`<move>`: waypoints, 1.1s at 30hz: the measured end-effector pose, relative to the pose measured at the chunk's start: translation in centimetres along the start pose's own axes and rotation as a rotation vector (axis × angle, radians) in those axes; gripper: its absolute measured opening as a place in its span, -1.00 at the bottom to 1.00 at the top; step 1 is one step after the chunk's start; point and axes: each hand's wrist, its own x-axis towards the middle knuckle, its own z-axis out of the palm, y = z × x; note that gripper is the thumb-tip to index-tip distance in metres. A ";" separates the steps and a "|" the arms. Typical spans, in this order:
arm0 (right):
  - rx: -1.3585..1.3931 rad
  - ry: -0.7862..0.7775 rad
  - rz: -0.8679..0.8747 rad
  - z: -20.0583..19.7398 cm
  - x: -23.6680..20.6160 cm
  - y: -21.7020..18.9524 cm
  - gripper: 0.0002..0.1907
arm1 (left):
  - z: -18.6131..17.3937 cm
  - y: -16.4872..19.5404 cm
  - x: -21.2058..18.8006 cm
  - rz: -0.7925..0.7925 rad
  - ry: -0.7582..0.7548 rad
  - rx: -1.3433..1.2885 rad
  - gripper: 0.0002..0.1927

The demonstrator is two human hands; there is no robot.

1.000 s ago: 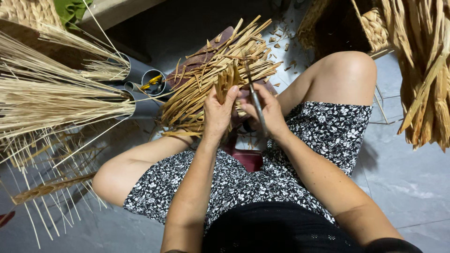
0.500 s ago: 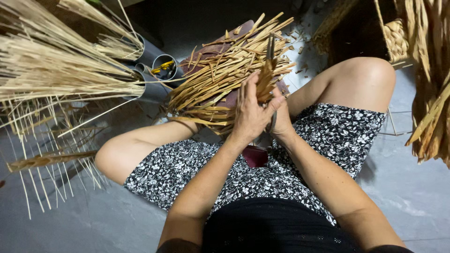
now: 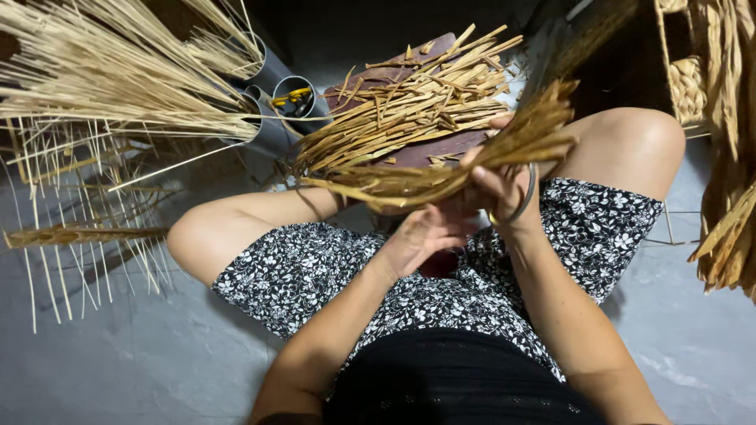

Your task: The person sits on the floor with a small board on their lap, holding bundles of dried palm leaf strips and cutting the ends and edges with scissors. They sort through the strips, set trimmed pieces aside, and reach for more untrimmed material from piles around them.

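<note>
A bundle of flat, tan dried-grass strips (image 3: 472, 161) lies over the person's lap, its ends splayed and ragged towards the right knee. The right hand (image 3: 504, 185) is closed around its middle, fingers wrapped tight. The left hand (image 3: 421, 236) sits just below, fingers loosely curled and touching the strips' underside; whether it grips them is unclear. Behind, a loose heap of cut straw pieces (image 3: 409, 102) covers a dark red board (image 3: 394, 75). Bare grey floor (image 3: 118, 362) lies open at the left.
</note>
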 end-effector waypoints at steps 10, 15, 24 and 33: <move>0.250 -0.321 0.034 -0.8 -3.7 1.3 -0.31 | -3.5 3.3 0.1 0.453 0.488 -0.555 -0.81; 0.304 -0.164 -0.045 -3.0 -4.5 -1.6 -0.38 | -6.1 6.5 -2.6 0.609 0.644 -0.523 -0.86; 0.496 -0.005 0.049 -6.0 -3.7 -1.5 -0.43 | -1.7 9.7 -6.0 0.844 0.428 -0.353 -0.79; 0.338 0.046 0.081 -6.4 -3.4 -0.8 -0.37 | -1.4 11.3 -7.0 0.663 0.363 -0.154 -0.61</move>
